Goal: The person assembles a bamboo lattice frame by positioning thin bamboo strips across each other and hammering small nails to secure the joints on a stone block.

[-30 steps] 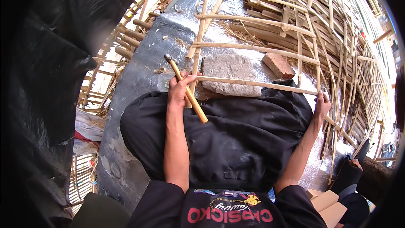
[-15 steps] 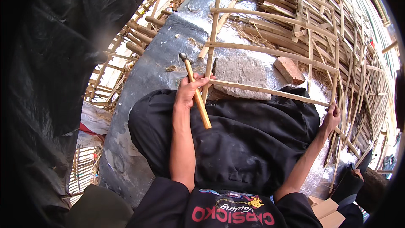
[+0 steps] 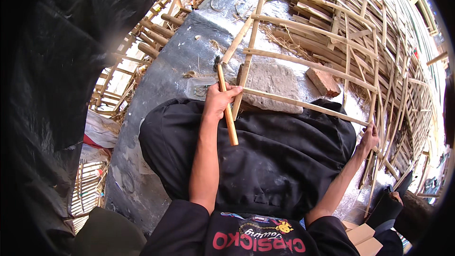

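Observation:
A ladder-like bamboo frame (image 3: pixel 308 68) of two side strips and several crosspieces stretches away from me. My left hand (image 3: pixel 220 99) is closed round a hammer (image 3: pixel 231 125) with a pale wooden handle and dark head, while its thumb and fingers also pinch the frame's near left corner. At the near right corner, my right hand (image 3: pixel 368 138) grips the frame, its fingers wrapped on the strip end. Beneath the near crosspiece lies a grey stone block (image 3: pixel 272 83), and a reddish brick (image 3: pixel 323 81) sits to its right. Beside my left hand is a clear plastic box (image 3: pixel 199 86), apparently holding small nails.
A large heap of bamboo strips (image 3: pixel 398 76) fills the right and far side. Dark sheeting (image 3: pixel 52 90) hangs at the left. Grey sheet (image 3: pixel 182 47) covers the floor. At the lower right, part of another person (image 3: pixel 391 204) shows near cardboard pieces (image 3: pixel 362 237).
The frame's left side has shifted right and slightly toward me, with my left hand and the hammer moving along. My right hand has dropped a little nearer.

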Demonstrator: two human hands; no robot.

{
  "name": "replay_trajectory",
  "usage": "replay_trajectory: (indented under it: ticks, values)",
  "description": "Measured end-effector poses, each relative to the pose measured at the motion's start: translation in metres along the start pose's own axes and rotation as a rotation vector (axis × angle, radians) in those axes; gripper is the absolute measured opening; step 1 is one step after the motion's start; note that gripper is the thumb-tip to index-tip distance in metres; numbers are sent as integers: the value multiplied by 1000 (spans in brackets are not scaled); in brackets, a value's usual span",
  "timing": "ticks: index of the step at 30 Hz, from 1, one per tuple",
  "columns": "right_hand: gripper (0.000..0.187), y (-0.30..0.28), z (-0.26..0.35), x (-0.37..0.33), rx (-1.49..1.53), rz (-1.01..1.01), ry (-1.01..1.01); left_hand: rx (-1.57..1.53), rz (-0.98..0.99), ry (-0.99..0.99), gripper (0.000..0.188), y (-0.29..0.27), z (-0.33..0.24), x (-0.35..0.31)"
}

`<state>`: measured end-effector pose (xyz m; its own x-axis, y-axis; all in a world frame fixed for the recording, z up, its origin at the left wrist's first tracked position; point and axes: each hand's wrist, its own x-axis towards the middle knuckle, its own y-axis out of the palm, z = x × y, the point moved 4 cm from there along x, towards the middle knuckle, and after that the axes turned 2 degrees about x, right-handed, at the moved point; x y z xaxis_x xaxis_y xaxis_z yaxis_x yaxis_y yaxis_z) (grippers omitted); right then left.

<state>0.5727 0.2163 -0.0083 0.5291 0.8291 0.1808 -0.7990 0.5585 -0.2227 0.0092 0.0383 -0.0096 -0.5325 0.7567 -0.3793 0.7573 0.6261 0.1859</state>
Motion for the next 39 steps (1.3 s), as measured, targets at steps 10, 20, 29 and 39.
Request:
replay_trajectory:
  ticks: [10, 20, 29, 39]
  values:
    - [28, 0, -22, 11, -61, -10, 16, 284, -85, 93, 36, -1, 11, 7]
    - [45, 8, -4, -5, -63, -20, 94, 250, -61, 33, 35, -6, 14, 6]
    - [43, 7, -8, -4, -2, -23, 141, 181, -31, -45, 36, -7, 18, 10]
    - [41, 6, -10, -6, 13, -51, 91, 166, -61, -7, 40, -5, 20, 11]
